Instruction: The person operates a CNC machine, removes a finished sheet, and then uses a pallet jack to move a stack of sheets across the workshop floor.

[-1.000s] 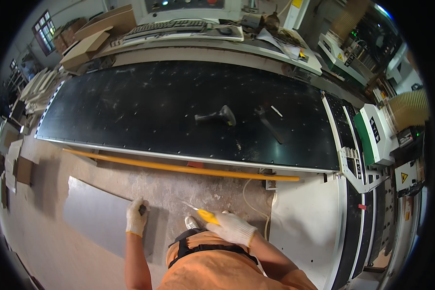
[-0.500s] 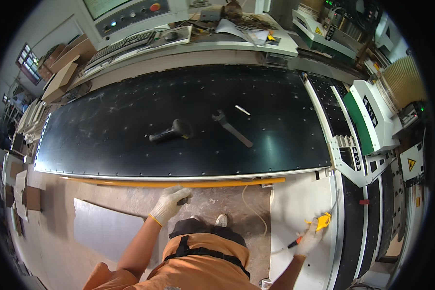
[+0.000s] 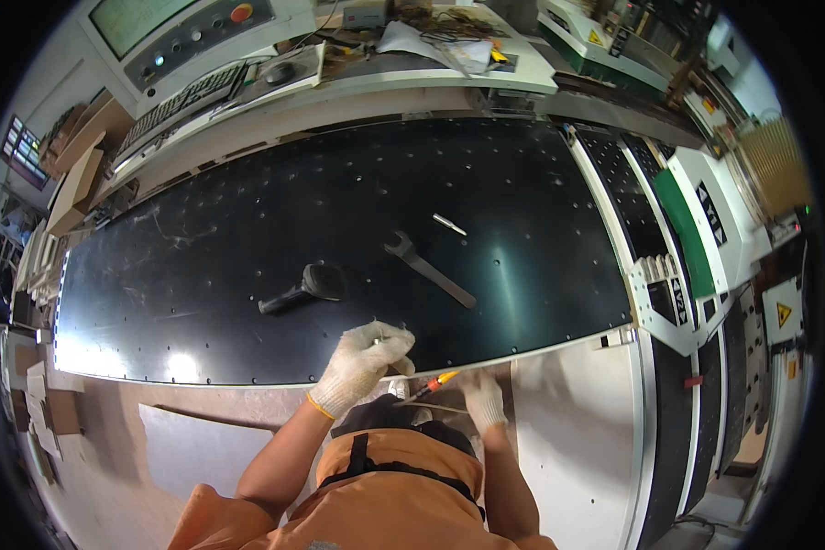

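My left hand (image 3: 365, 359), in a white knit glove, is closed over the near edge of the black tabletop (image 3: 192, 275). A small metallic bit shows between its fingers; its kind is hidden. My right hand (image 3: 483, 396), also gloved and blurred, is just below that edge, closed around a yellow air blow gun (image 3: 448, 377) with an orange fitting, partly hidden. Beyond my left hand lies a black handheld scanner (image 3: 307, 288). To its right rest a grey open-ended wrench (image 3: 431, 269) and a short silver rod (image 3: 449, 225).
A keyboard (image 3: 181, 108) and control panel (image 3: 197, 41) stand behind the table. White and green machine heads (image 3: 701, 215) are at the right, beside a white panel (image 3: 573, 426). Cardboard boxes (image 3: 53, 399) and a grey sheet (image 3: 202, 454) are at left.
My right hand has swung left with the air blow gun, from the white panel to the table's near edge. My left hand has risen over the edge. The view has shifted.
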`<action>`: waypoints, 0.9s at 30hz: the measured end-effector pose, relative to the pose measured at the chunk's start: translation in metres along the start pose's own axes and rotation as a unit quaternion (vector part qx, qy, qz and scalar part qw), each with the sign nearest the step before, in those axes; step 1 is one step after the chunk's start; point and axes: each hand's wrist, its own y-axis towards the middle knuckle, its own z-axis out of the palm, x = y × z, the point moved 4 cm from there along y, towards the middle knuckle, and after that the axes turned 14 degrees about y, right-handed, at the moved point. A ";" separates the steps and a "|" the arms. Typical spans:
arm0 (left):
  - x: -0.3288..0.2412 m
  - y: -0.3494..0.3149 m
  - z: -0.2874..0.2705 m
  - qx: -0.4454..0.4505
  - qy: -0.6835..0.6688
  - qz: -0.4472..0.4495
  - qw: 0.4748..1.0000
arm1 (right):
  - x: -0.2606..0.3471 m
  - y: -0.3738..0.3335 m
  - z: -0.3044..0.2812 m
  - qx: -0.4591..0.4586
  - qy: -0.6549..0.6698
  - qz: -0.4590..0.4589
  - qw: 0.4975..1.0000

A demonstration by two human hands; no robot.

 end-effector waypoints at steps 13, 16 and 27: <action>0.014 0.052 -0.032 -0.058 -0.399 -0.008 0.915 | 0.282 0.166 0.057 -0.124 -0.425 -0.292 0.848; 0.013 0.052 -0.027 -0.068 -0.429 0.015 0.901 | 0.280 0.167 0.061 -0.100 -0.460 -0.341 0.813; -0.013 0.023 0.063 -0.151 -0.436 0.075 0.884 | 0.276 -0.063 0.029 0.071 -0.223 -0.541 0.807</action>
